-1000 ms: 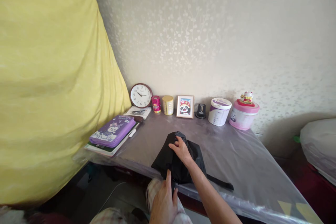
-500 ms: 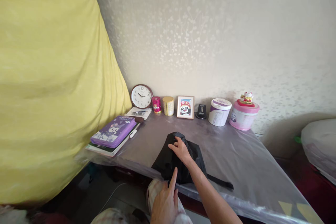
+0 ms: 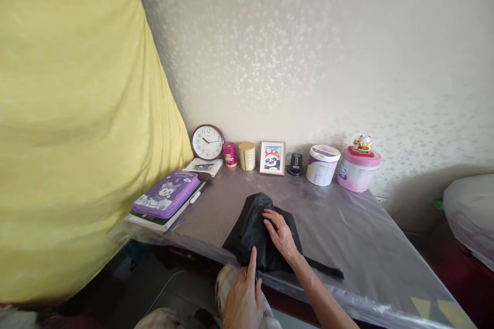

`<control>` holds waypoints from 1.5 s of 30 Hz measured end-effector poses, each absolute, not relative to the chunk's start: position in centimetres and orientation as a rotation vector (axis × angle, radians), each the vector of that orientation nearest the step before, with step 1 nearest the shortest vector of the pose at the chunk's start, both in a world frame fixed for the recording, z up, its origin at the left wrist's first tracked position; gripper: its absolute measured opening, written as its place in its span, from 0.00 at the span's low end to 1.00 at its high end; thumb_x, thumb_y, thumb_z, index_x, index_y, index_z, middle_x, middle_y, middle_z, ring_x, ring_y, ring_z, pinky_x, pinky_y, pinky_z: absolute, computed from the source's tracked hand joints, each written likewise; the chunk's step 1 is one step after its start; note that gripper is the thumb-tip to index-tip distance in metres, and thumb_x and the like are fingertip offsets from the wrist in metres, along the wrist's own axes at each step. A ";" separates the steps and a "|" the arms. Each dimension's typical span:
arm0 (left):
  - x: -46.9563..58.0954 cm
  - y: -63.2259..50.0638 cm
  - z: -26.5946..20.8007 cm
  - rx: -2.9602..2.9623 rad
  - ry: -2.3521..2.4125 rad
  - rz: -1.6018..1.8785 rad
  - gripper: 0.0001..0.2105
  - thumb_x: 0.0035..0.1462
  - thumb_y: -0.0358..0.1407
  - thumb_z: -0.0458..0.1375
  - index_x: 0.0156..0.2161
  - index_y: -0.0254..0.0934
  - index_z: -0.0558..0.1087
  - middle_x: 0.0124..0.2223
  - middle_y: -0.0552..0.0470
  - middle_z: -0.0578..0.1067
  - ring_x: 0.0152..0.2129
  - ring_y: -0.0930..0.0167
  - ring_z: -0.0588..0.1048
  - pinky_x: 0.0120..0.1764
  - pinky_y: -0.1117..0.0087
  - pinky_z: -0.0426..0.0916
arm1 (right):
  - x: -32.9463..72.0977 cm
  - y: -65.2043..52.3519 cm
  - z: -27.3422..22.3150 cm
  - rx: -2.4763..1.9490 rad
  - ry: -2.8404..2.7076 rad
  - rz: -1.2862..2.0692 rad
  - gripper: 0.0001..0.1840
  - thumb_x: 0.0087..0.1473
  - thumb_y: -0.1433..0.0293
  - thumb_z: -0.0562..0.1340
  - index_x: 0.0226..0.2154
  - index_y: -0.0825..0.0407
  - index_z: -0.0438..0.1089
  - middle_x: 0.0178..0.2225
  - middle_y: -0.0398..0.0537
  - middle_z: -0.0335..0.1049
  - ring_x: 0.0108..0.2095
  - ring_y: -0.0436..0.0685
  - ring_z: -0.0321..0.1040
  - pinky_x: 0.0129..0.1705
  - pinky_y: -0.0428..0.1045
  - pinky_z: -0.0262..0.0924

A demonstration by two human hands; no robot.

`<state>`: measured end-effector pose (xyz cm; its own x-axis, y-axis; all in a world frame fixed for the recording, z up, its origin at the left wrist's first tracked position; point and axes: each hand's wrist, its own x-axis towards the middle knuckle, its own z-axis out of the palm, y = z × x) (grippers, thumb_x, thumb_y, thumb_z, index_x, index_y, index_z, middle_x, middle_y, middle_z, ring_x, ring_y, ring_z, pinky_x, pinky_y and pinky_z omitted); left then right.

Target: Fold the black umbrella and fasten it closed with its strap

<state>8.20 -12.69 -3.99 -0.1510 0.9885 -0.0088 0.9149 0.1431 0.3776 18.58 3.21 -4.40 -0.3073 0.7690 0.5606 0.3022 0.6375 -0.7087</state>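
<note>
A black folding umbrella (image 3: 250, 229), its cloth loose and bunched, lies at the front edge of the table, with a dark strap (image 3: 326, 269) trailing to the right. At its near end my left hand (image 3: 244, 298) is closed around a dark part that looks like the handle, mostly hidden by the palm; the index finger points forward along the cloth. My right hand (image 3: 280, 234) rests on the right side of the cloth, fingers stretched and a little apart, not gripping.
Plastic film covers the table (image 3: 347, 236). Along the wall stand a clock (image 3: 208, 142), a pink can (image 3: 230, 154), a yellow-lidded tin (image 3: 247, 156), a picture frame (image 3: 272, 158), a black stapler-like object (image 3: 295, 164) and two tubs (image 3: 323, 165). A purple case (image 3: 168, 194) lies on books at left.
My right hand has moved from the top of the umbrella cloth down and right, its fingers now lying flatter. My left hand has barely moved.
</note>
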 end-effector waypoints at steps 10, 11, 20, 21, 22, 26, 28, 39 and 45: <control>8.1 -12.4 -4.4 1.845 2.160 0.456 0.27 0.59 0.32 0.38 0.63 0.30 0.37 0.48 0.41 0.72 0.37 0.66 0.72 0.41 0.69 0.59 | 15.9 9.8 -4.8 -1.013 -2.199 0.278 0.19 0.59 0.69 0.49 0.51 0.51 0.64 0.55 0.53 0.60 0.56 0.58 0.55 0.56 0.57 0.51; 8.0 -12.4 -4.4 1.830 2.159 0.452 0.27 0.60 0.32 0.38 0.63 0.29 0.37 0.48 0.41 0.72 0.37 0.66 0.72 0.41 0.69 0.59 | 15.8 10.1 -4.6 -1.089 -2.194 0.268 0.19 0.59 0.69 0.49 0.51 0.51 0.63 0.55 0.53 0.60 0.56 0.59 0.55 0.56 0.58 0.51; 8.3 -12.6 -4.0 1.736 2.154 0.502 0.27 0.60 0.34 0.38 0.63 0.27 0.40 0.51 0.38 0.70 0.40 0.66 0.72 0.43 0.69 0.58 | 15.4 3.9 -3.8 -0.843 -2.313 0.265 0.18 0.59 0.70 0.50 0.49 0.53 0.66 0.53 0.52 0.63 0.58 0.57 0.52 0.59 0.58 0.43; 8.3 -12.6 -4.0 1.712 2.152 0.517 0.27 0.60 0.34 0.38 0.63 0.26 0.40 0.50 0.39 0.71 0.40 0.66 0.72 0.43 0.69 0.58 | 15.4 2.9 -3.6 -0.774 -2.349 0.304 0.17 0.60 0.69 0.50 0.47 0.52 0.68 0.52 0.51 0.66 0.58 0.56 0.53 0.60 0.58 0.42; 8.4 -12.5 -4.0 1.690 2.140 0.526 0.27 0.60 0.34 0.38 0.63 0.26 0.40 0.49 0.39 0.72 0.39 0.66 0.73 0.42 0.70 0.59 | 15.3 2.0 -3.2 -0.698 -2.392 0.347 0.16 0.60 0.69 0.50 0.46 0.51 0.69 0.49 0.50 0.68 0.57 0.55 0.55 0.60 0.58 0.41; 8.4 -12.5 -4.0 1.639 2.121 0.462 0.26 0.60 0.35 0.37 0.61 0.22 0.47 0.47 0.37 0.73 0.39 0.65 0.73 0.40 0.69 0.60 | 15.4 0.0 -1.5 -0.364 -2.564 0.571 0.15 0.60 0.65 0.50 0.39 0.46 0.72 0.40 0.43 0.74 0.48 0.51 0.65 0.57 0.53 0.47; 8.4 -12.5 -4.0 1.651 2.129 0.459 0.26 0.60 0.35 0.37 0.62 0.23 0.46 0.48 0.37 0.72 0.40 0.64 0.73 0.41 0.68 0.60 | 15.5 0.3 -0.9 -0.353 -2.512 0.645 0.16 0.60 0.64 0.50 0.40 0.46 0.72 0.39 0.43 0.74 0.46 0.50 0.67 0.53 0.50 0.53; 8.0 -12.5 -4.3 1.672 2.094 0.485 0.28 0.60 0.36 0.38 0.63 0.25 0.39 0.54 0.38 0.68 0.44 0.65 0.70 0.45 0.69 0.58 | 14.7 6.4 -3.3 -0.702 -2.411 0.349 0.15 0.59 0.68 0.51 0.38 0.47 0.73 0.43 0.45 0.73 0.54 0.54 0.58 0.58 0.59 0.40; 7.8 -12.4 -3.6 1.652 2.122 0.534 0.28 0.59 0.36 0.40 0.63 0.27 0.42 0.55 0.39 0.66 0.46 0.64 0.69 0.48 0.67 0.55 | 13.4 7.9 -3.5 -0.825 -2.427 0.342 0.13 0.58 0.70 0.52 0.36 0.47 0.73 0.42 0.44 0.73 0.53 0.54 0.59 0.58 0.58 0.38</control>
